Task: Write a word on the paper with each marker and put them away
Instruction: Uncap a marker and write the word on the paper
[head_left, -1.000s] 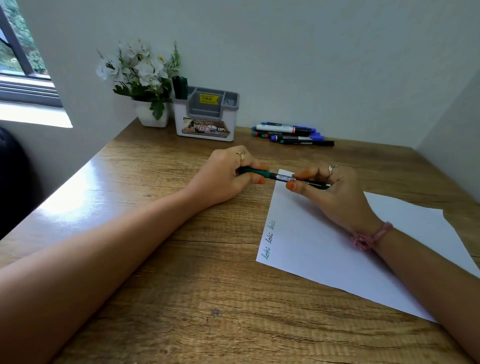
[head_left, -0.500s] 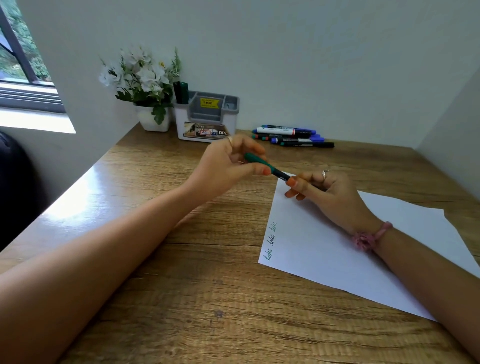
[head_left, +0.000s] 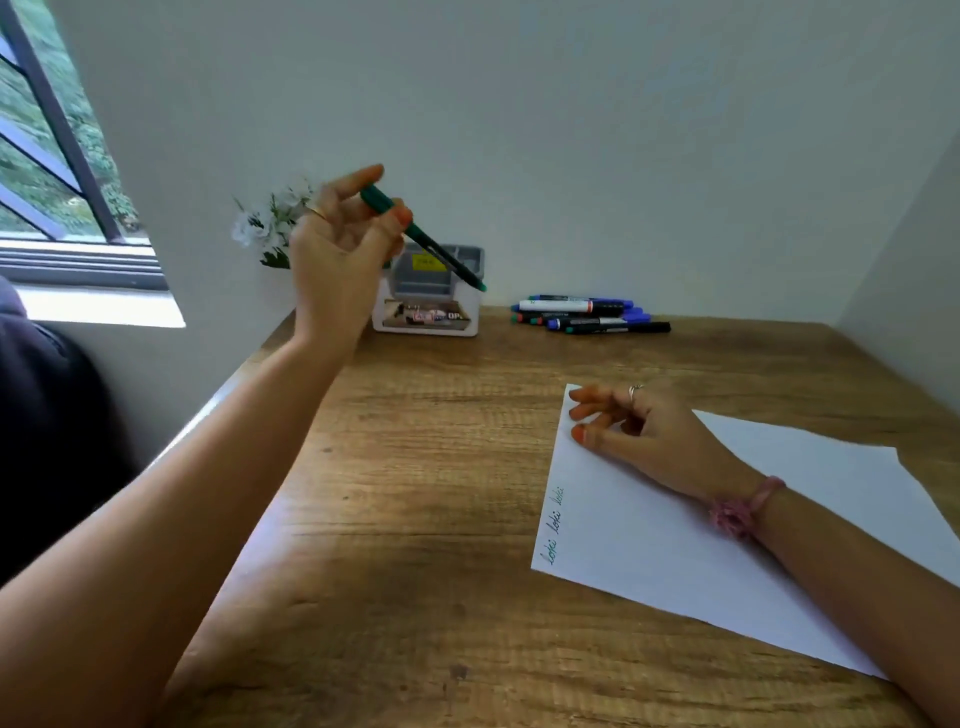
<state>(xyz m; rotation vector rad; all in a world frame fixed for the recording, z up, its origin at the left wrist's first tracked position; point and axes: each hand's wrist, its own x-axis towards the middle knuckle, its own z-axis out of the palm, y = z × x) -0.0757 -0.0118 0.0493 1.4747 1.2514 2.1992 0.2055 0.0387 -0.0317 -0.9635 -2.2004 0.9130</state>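
Marker (head_left: 423, 240), slim, green and capped, has risen off the white paper sheet (head_left: 675, 545) in my left hand (head_left: 337, 249), fingers pinching it just above the grey-and-white plastic organiser (head_left: 431, 306), ready for stowing, while my right hand (head_left: 639, 431) rests loose-fingered on the sheet.

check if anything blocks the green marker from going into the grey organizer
Nothing visible does. The left hand holds the green marker raised just in front of the grey organizer, whose open top shows no obstruction.
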